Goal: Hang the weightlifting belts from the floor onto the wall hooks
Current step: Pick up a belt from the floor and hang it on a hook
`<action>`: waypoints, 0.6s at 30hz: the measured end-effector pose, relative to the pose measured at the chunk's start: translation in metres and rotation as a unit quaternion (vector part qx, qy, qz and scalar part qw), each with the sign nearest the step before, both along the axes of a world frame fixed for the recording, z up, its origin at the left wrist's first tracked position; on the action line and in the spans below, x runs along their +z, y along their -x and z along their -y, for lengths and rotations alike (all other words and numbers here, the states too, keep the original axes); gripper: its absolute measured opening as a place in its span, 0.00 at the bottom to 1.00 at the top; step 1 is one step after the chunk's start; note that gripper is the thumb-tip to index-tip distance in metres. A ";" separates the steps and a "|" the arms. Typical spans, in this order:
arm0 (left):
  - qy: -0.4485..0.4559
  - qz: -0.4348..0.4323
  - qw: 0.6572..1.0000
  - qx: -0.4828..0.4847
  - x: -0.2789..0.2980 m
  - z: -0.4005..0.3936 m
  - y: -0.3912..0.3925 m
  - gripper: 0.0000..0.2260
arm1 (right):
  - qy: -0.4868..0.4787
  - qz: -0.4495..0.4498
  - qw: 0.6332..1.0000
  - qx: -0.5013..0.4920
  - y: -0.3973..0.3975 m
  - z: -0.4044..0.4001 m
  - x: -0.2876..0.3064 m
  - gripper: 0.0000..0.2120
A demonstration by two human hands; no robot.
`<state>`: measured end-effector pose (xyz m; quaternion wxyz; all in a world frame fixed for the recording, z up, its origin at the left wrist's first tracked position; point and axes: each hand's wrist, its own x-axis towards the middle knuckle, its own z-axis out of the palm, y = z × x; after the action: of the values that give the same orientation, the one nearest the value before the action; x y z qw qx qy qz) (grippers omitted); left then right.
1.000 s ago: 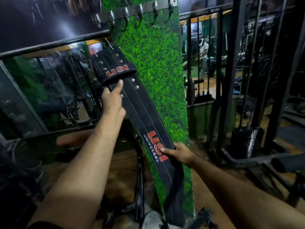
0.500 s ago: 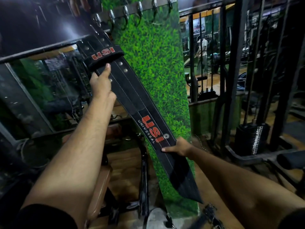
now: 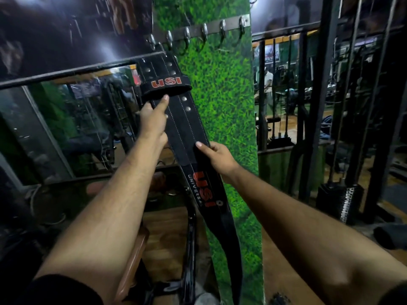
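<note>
Head view is showing the black belt [image 3: 176, 119] being offered up just below the hook rail [image 3: 204, 31]; left hand [image 3: 154, 119] is gripping under its loop, right hand [image 3: 217, 156] pinching lower down. Next, I judge, the top end needs catching on a hook.

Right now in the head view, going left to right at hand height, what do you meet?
Mirror → left hand → black USI weightlifting belt → right hand → grass-pattern wall panel → black railing
</note>
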<state>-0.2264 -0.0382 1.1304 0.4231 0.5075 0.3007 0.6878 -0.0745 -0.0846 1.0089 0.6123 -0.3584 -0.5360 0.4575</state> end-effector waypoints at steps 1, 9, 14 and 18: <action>0.000 -0.009 1.000 -0.003 -0.003 0.001 0.000 0.09 | -0.018 -0.015 1.000 0.006 0.006 -0.001 0.012 0.10; -0.043 -0.092 0.994 -0.044 -0.034 0.018 -0.005 0.12 | -0.093 -0.028 0.992 -0.083 0.014 -0.014 0.054 0.11; -0.040 -0.090 0.994 -0.049 -0.083 0.043 -0.011 0.12 | -0.108 -0.049 0.987 -0.104 0.018 -0.020 0.078 0.11; -0.017 -0.123 0.991 -0.047 -0.137 0.065 -0.006 0.11 | -0.104 -0.064 0.988 -0.097 0.023 -0.021 0.073 0.06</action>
<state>-0.2207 -0.1030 0.9938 0.4060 0.6091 0.3141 0.6045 -0.0972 -0.0633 1.0820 0.7211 -0.3131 -0.5027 0.3595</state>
